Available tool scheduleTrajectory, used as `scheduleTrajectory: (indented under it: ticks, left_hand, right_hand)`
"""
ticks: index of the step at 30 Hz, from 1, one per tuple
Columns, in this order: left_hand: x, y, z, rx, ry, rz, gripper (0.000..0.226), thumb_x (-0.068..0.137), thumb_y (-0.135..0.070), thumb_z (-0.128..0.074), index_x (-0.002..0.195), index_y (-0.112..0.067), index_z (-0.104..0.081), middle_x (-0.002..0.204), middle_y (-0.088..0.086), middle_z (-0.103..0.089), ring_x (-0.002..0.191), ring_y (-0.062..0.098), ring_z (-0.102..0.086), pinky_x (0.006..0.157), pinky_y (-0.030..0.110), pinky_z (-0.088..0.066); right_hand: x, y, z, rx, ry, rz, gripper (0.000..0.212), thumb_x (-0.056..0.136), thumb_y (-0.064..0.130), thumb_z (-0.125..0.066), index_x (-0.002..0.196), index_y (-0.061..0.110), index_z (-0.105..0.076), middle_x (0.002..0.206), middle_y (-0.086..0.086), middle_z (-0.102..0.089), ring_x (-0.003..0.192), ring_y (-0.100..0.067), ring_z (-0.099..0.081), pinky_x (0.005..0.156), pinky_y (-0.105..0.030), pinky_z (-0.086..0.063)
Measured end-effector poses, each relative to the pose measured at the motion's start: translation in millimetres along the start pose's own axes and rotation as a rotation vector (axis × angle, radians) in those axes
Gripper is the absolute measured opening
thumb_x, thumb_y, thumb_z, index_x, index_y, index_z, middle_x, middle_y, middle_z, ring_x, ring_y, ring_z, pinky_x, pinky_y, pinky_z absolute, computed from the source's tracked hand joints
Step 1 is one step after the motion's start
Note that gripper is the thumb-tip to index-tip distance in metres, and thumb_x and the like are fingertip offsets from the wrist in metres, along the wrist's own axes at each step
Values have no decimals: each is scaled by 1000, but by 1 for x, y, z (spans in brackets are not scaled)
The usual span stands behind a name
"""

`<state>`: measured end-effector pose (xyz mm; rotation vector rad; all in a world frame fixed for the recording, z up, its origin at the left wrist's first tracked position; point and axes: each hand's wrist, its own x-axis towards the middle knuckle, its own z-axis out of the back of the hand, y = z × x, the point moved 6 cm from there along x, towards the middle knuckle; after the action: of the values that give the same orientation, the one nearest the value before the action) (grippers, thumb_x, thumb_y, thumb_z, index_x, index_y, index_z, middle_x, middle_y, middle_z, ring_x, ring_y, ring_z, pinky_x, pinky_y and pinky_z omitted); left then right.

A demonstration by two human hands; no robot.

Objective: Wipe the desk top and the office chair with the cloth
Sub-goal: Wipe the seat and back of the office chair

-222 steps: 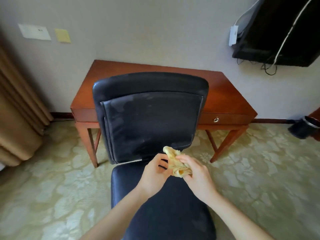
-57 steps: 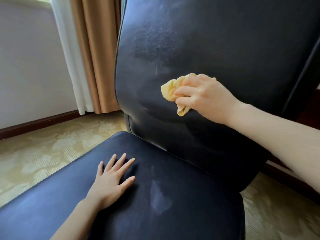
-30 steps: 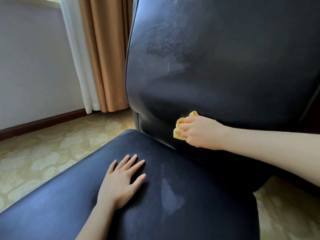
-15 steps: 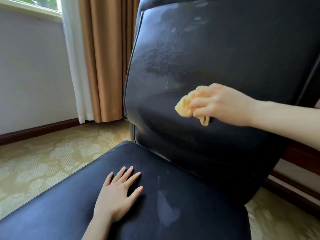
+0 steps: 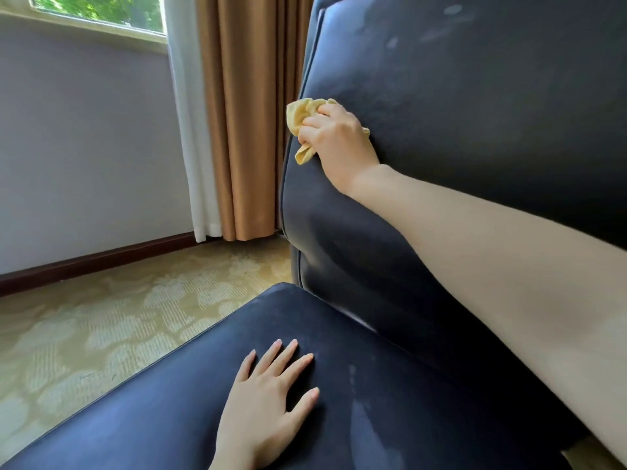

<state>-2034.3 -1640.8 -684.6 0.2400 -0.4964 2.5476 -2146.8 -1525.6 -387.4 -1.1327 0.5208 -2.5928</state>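
Right hand: grip clenched round the bunched yellow cloth, pressing it to the office chair's backrest at the edge nearest the curtain, evidently to work the margin of the panel. Left hand: grip released, palm and straight fingers flat on the seat, judged to be steadying the chair against the wiping pressure. Pale smears mark the upper backrest; that area appears unfinished. The bench is not in view.
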Motion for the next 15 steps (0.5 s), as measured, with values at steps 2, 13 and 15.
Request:
scheduleTrajectory:
  ticks: [2, 13, 15]
  left_hand:
    - [0, 1, 1, 1, -4, 1, 55, 89, -69, -18, 142, -57, -15, 147, -32, 11, 134, -10, 22, 111, 23, 20]
    - [-3, 0, 5, -8, 12, 12, 49, 92, -64, -21, 140, -59, -17, 145, -34, 9, 135, -11, 18, 113, 22, 15]
    - [-3, -1, 5, -17, 18, 9, 48, 92, -64, -23, 140, -59, -17, 146, -34, 8, 134, -12, 19, 113, 22, 15]
  right_hand:
    - [-3, 21, -16, -17, 12, 56, 33, 101, 8, -34, 128, 14, -52, 128, -2, -54, 128, -23, -36, 107, -38, -30]
    - [-94, 77, -77, -220, 298, 582, 30, 94, 2, -42, 115, 10, -62, 120, -1, -57, 119, -23, -46, 107, -38, -33]
    - [-118, 63, -78, -301, 425, 537, 27, 87, 5, -53, 104, 20, -68, 112, 8, -60, 112, -14, -52, 101, -29, -40]
